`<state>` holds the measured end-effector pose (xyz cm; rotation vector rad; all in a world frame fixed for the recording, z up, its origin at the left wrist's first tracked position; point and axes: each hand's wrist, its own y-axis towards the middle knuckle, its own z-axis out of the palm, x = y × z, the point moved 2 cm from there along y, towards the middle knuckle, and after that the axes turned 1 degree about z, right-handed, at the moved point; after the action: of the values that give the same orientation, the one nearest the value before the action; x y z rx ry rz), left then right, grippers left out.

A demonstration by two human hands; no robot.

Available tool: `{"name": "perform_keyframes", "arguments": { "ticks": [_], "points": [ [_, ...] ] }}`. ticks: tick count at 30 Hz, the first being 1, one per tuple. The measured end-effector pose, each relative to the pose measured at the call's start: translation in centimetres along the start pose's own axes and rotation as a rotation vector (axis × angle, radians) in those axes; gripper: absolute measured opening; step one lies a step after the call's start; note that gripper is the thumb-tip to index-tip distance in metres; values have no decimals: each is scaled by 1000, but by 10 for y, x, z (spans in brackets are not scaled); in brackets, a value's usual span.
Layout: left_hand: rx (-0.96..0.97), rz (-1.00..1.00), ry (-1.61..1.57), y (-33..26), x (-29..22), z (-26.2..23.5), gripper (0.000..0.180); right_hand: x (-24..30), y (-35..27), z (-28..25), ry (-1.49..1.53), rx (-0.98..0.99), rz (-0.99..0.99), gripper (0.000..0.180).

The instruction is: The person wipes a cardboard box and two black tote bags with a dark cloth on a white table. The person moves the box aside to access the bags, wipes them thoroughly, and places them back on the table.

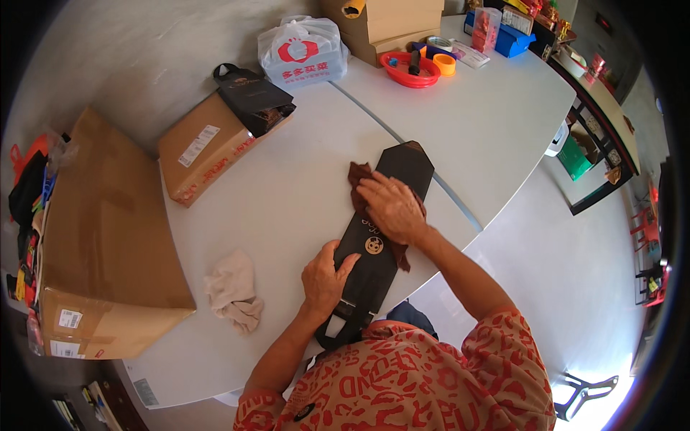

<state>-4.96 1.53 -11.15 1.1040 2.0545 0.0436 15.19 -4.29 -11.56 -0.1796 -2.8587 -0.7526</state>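
A long, flat black case with a pointed far end lies slantwise on the table before me. It carries a round gold emblem, and its near end has a strap with a pale gap at it; I cannot tell what the case holds. My left hand grips its left edge near the lower half, thumb on top. Farther up, my right hand presses a dark brown cloth onto the case's surface, fingers together over it. A crumpled beige cloth lies to the left, touched by neither hand.
Cardboard boxes and a taped parcel with a black paper bag on it stand left. At the back are a white plastic bag, a red basin, an orange tape roll and a blue box.
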Motion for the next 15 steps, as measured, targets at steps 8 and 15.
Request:
{"name": "perform_keyframes", "arguments": {
  "ticks": [8, 15],
  "points": [
    [216, -421, -360, 13, 10, -5, 37, -76, 33, 9, -34, -154, 234, 35],
    [439, -424, -640, 53, -18, -43, 23, -133, 24, 12, 80, -492, 490, 31]
  ]
}}
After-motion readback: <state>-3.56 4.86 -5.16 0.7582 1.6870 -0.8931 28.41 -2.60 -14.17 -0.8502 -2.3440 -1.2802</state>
